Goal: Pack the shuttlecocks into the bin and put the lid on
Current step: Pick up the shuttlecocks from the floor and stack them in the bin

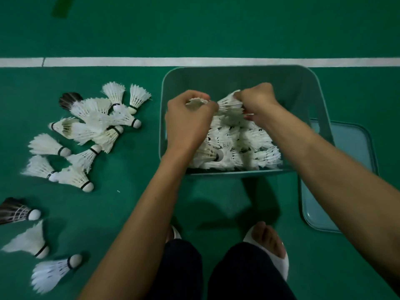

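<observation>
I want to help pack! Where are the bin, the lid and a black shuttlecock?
bin (216, 81): head view, far inner wall.
lid (348, 141): head view, flat top beyond the arm.
black shuttlecock (13, 210): head view, dark feathers, bottom left.

The person is bare-armed: the left forearm (138, 224) and the right forearm (324, 159) are uncovered from the edge of the view up to the bare left hand (190, 124) and right hand (257, 102). The legs are in dark trousers (179, 271) — navy or black, the dim light does not settle which — of plain cloth. The feet wear white open-toed footwear with a broad smooth band; the right slipper (281, 265) shows bare toes, and the left slipper (176, 233) is mostly hidden behind the left forearm.
</observation>
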Demonstrator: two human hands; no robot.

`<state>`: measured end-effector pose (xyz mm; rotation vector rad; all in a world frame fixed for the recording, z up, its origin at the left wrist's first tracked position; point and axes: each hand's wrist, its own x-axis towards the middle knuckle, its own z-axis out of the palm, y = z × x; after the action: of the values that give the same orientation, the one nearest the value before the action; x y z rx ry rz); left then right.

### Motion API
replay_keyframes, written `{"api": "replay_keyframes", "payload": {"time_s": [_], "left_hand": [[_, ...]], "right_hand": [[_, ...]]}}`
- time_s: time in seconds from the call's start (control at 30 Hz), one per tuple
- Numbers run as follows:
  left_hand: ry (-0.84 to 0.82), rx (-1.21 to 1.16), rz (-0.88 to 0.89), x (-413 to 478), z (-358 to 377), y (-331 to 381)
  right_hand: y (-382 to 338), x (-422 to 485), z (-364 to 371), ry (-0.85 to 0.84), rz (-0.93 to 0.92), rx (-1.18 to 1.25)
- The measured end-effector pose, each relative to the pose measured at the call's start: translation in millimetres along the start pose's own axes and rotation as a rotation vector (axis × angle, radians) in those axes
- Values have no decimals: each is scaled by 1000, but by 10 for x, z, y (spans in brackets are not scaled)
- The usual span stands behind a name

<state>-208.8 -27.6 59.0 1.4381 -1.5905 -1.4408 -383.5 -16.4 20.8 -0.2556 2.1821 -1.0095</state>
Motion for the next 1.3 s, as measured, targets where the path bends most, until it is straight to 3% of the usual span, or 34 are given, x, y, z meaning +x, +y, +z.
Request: {"api": "replay_keyframes", "payload": {"time_s": [0.2, 0.37, 0.43, 0.53, 0.57, 0.6, 0.73, 0.77, 0.83, 1.0, 1.17, 1.3], "left_hand": [[46, 21, -63, 61, -14, -70], [26, -69, -91, 67, -4, -116], [45, -95, -99, 55, 5, -90], [63, -168, -131, 48, 9, -2], [48, -215, -128, 43, 20, 31], [30, -245, -115, 37, 41, 56], [29, -264, -39, -22, 191, 108], [30, -275, -31, -35, 229, 107], [13, -300, -31, -46, 281, 96], [-7, -297, 40, -17, 250, 93], [-89, -178, -8, 47, 111, 18], [-135, -71, -6, 41, 42, -2]], "right_hand": [[-54, 26, 488, -177, 99, 24], [-77, -23, 425, -279, 174, 96], [-95, -51, 275, -245, 117, 42], [-59, -188, -38, -110, -109, -76], [-42, -268, -152, -146, -167, -84], [-27, -360, -262, -246, -190, -69], [136, -625, -525, -925, -68, 13], [208, -646, -523, -1042, -26, 43], [330, -676, -464, -1119, 10, 34], [308, -644, -467, -994, -183, -254], [184, -473, -620, -549, -363, -551], [130, -407, -641, -375, -398, -715]]}}
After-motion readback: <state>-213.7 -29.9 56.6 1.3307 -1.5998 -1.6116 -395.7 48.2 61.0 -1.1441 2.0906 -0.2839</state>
